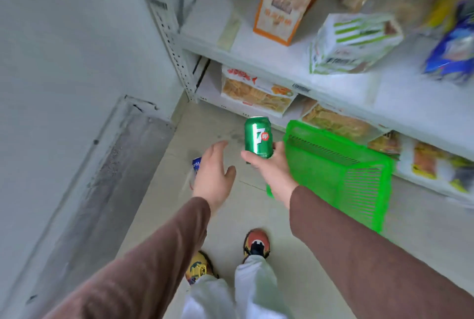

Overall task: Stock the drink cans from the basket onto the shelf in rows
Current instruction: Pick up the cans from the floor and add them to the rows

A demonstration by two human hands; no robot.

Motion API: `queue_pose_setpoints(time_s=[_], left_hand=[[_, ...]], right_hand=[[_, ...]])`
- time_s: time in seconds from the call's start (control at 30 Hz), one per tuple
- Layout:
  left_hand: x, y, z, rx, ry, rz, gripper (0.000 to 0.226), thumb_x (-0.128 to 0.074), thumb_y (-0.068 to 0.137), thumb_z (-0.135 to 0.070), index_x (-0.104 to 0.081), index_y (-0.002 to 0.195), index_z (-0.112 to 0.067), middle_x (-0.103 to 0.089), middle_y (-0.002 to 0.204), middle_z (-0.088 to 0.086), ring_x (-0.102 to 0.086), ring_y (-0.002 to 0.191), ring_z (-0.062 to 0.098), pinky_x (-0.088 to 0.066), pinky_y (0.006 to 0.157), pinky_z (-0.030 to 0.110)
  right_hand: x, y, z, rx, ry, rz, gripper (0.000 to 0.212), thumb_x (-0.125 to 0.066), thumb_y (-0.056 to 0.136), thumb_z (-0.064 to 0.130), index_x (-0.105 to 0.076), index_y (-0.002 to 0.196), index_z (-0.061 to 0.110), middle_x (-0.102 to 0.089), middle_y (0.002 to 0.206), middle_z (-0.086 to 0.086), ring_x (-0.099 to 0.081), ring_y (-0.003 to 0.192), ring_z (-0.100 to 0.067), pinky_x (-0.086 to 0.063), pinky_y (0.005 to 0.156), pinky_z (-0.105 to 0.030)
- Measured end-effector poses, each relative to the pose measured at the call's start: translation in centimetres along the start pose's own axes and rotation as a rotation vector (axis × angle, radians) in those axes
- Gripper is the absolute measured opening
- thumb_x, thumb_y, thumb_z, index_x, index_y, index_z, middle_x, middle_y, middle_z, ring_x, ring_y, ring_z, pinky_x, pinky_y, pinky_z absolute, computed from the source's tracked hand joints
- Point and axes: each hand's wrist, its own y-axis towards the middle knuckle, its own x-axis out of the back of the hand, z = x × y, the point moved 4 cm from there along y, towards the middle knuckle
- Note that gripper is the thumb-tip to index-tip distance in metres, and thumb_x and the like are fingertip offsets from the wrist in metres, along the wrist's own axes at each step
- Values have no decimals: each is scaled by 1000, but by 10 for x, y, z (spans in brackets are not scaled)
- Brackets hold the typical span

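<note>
right hand (273, 172) grips green can (258, 137) upright beside green basket (359, 185).

Green can (258, 137) in right hand (274, 170) grip: white "7" and red dot with "up", facing camera. Blue can (196, 164) left of grip, behind left hand (214, 177): white letters, too cut off to read. Shelf packet print: blurred, unreadable.

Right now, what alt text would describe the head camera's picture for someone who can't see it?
A person's right hand grips a green drink can upright above the floor, beside a green plastic basket. The left hand is open, with a blue can partly hidden behind it. White shelves of packaged snacks stand ahead.
</note>
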Motion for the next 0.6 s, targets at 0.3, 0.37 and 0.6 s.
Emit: queue_pose_setpoints(time_s=[0.3,0.37,0.6], left_hand=[[132,-69,-249,-389,-29,-67,63,-64,77,-5,-45,137,-10,-50,134,7,-43,128,24,-31,109,25],[151,-79,-299,-474,-40,-81,61,-64,78,-6,-46,136,-10,-50,132,7,-45,125,23,-32,106,25],[167,-102,-428,-643,-35,-80,56,-64,84,-12,-45,137,-14,-50,133,5,-43,124,19,-31,102,21]], right_hand=[[116,-182,206,212,576,-1,86,-91,60,54,-58,129,14,-70,118,-9,-66,103,-24,-50,95,-47],[144,-214,241,234,751,8,62,-67,86,56,-59,131,14,-69,118,-12,-64,105,-27,-48,97,-45],[237,-271,306,327,951,95,53,-49,104,37,-47,146,6,-60,140,-19,-60,126,-34,-46,108,-51]])
